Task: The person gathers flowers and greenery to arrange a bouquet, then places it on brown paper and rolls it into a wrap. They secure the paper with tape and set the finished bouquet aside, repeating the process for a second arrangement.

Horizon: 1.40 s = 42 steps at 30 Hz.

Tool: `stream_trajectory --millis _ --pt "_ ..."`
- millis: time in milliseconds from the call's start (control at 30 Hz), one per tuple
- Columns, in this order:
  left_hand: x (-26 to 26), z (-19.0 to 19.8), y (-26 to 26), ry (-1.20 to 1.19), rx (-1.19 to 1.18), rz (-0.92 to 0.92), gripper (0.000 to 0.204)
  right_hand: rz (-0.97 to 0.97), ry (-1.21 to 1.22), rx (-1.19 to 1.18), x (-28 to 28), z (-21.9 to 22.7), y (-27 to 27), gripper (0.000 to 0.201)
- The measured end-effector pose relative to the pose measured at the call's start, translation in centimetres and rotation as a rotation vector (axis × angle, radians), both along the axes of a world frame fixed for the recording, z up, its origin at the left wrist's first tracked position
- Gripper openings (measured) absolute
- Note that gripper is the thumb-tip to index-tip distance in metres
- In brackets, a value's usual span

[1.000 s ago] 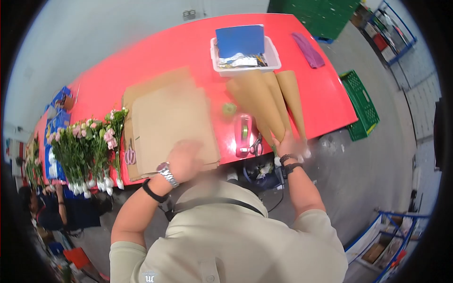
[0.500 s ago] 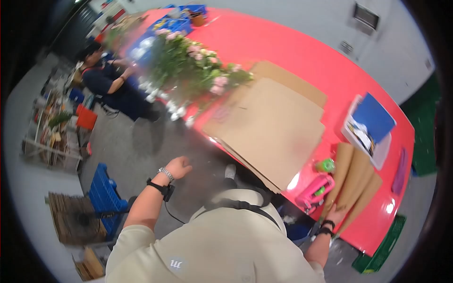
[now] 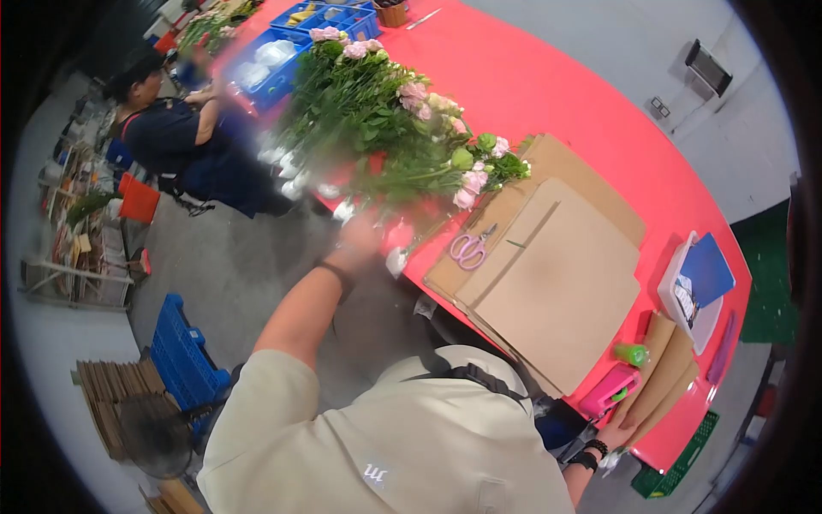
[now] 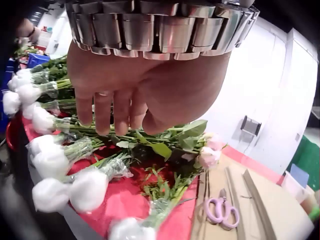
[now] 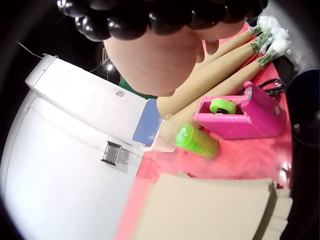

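My left hand [image 3: 361, 237], blurred in the head view, is over the white-wrapped stem ends of the flower bunches [image 3: 368, 128]. In the left wrist view that hand [image 4: 145, 95] hangs above the green stems with fingers extended and slightly spread; whether they touch the stems I cannot tell. White stem wraps [image 4: 87, 190] lie below it. My right hand [image 3: 615, 435] rests at the narrow ends of the brown paper cones [image 3: 664, 377]; in the right wrist view the hand [image 5: 155, 60] lies over the cones [image 5: 220, 70], its fingers mostly hidden.
Brown paper sheets [image 3: 565, 283] lie mid-table with pink scissors [image 3: 468, 250] on them. A pink tape dispenser [image 3: 610, 391], green tape rolls [image 3: 632, 354] and a white bin [image 3: 676, 295] are near the cones. Another person [image 3: 175, 137] stands beyond the flowers, by blue crates [image 3: 278, 81].
The head view has turned left. My left hand has moved from the paper sheets, past the table edge, to the flower stems. My right hand has stayed at the cones.
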<state>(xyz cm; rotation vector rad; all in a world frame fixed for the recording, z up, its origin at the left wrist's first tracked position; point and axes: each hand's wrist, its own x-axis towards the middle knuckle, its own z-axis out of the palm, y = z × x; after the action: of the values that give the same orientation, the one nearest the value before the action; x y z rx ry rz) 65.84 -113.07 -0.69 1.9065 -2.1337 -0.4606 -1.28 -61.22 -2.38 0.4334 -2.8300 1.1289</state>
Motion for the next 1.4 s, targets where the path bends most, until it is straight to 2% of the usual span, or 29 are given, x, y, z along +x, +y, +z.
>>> stream_trajectory --millis 33,67,133,200,333,467,667,800,867,900,1000,1033,1133,1267,1367,1400 --pt "-0.6 0.4 -2.3 -0.047 -0.012 -0.032 0.030 0.042 -0.063 -0.103 2.8 0.8 -0.8 0.054" --pt "-1.1 0.7 -4.4 -0.092 -0.025 -0.067 0.031 0.027 -0.062 0.056 5.4 2.0 -1.2 0.050" --pt "-1.5 0.3 -7.8 -0.161 -0.019 -0.114 0.042 -0.004 -0.128 -0.001 10.8 4.2 -2.4 0.046" --pt "-1.8 -0.6 -10.2 -0.199 -0.107 -0.172 0.047 -0.025 -0.110 0.114 14.0 4.4 -1.0 0.046" --pt "-2.2 -1.8 -13.5 -0.261 0.067 -0.265 0.045 -0.138 -0.146 0.177 19.5 4.7 1.9 0.042" --pt "-0.8 -5.3 -14.8 -0.252 -0.047 -0.327 0.045 -0.253 -0.201 0.231 23.1 4.6 2.9 0.039" --pt "-1.0 -0.3 -12.0 0.082 -0.065 -0.384 0.044 -0.217 -0.279 0.260 24.1 2.5 3.2 0.039" --pt "-1.8 4.5 -8.9 0.278 0.010 -0.448 0.051 -0.098 -0.352 0.215 22.3 1.7 0.1 0.033" --pt "-2.7 7.6 -7.3 0.366 0.019 -0.536 0.053 0.066 -0.255 0.212 20.9 0.9 -1.9 0.030" --pt "-3.6 10.0 -6.4 0.400 0.091 -0.535 0.052 0.084 -0.363 0.135 20.0 0.5 -3.1 0.032" --pt "-6.8 13.3 -4.6 0.719 0.277 -0.578 0.051 0.257 -0.447 0.089 18.7 3.0 -9.9 0.031" --pt "-8.1 13.5 -3.7 0.905 0.367 -0.566 0.048 0.334 -0.439 0.097 18.5 4.2 -12.3 0.031" --pt "-12.8 11.2 -1.5 0.783 0.243 -0.573 0.049 0.547 -0.471 0.003 18.2 7.7 -19.2 0.035" --pt "-22.6 17.6 3.5 0.248 -0.086 -0.967 0.058 0.895 -0.248 -0.029 17.5 14.4 -25.5 0.044" --pt "-29.0 20.3 7.8 -0.171 0.002 -1.026 0.064 1.065 0.011 -0.130 16.5 19.5 -27.0 0.056" --pt "-30.3 19.2 9.2 0.165 -0.144 -1.026 0.063 1.112 0.104 -0.168 16.0 21.0 -27.1 0.060"
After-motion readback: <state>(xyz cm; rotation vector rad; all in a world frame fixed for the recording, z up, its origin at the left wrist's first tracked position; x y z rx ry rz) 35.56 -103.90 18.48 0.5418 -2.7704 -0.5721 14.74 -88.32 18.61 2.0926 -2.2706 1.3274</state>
